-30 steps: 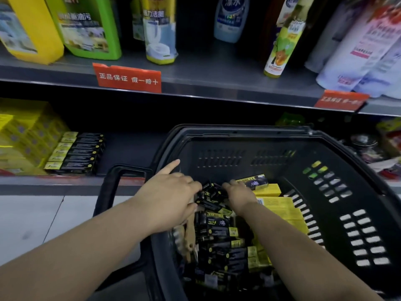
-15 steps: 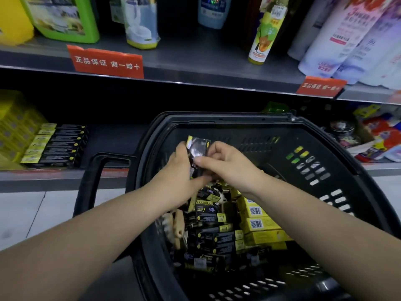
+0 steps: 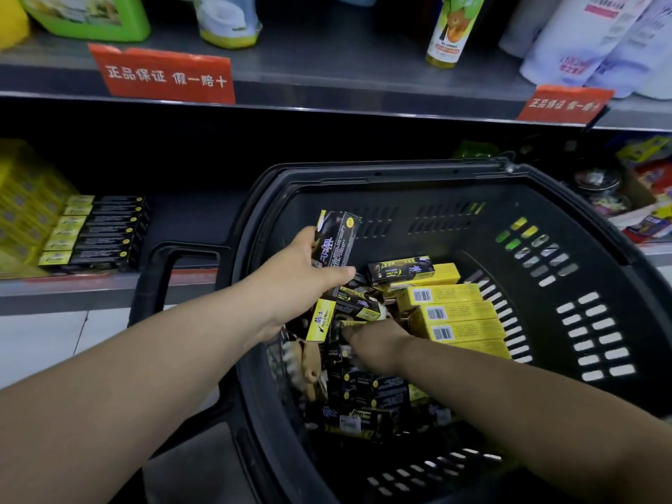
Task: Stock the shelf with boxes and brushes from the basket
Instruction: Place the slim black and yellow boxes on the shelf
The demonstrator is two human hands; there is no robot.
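A black box (image 3: 336, 241) is held nearly upright over the basket (image 3: 400, 173) in the left hand (image 3: 300, 274), whose grip is closed round its lower half. The right hand (image 3: 378, 345) is sunk among the black and yellow boxes (image 3: 458, 314) piled in the basket; whether its grip is closed on one cannot be told.

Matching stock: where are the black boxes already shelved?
Head view, left: the black boxes lie on the lower shelf, between the yellow boxes and the basket handle.

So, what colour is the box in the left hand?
The box is black with yellow trim; head view.
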